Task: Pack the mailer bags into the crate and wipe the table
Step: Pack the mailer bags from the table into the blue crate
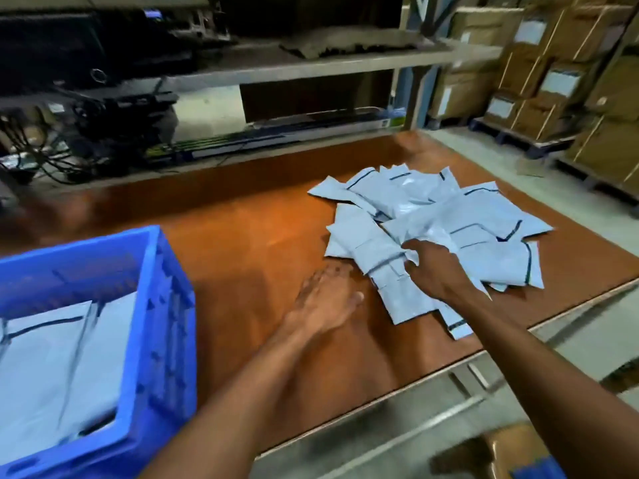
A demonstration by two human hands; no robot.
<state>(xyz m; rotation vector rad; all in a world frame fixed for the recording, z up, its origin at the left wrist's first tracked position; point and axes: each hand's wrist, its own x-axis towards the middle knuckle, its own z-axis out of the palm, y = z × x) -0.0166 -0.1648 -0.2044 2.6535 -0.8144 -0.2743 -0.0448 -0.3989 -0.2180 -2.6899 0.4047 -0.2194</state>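
Note:
A loose heap of pale grey mailer bags (432, 216) lies on the right half of the brown table (242, 236). My right hand (435, 267) grips bags at the heap's near left side, fingers curled into them. Just left of the heap, my left hand (325, 299) reaches over the table with straight fingers, blurred, its fingertips at the heap's edge. A blue plastic crate (166, 326) stands at the near left with several mailer bags (52, 368) lying flat inside.
A shelf rack (311, 63) with dark equipment and cables (86, 133) stands behind the table. Stacked cardboard boxes on pallets (553, 81) fill the far right. The table's near edge (449, 368) runs diagonally, with concrete floor beyond it.

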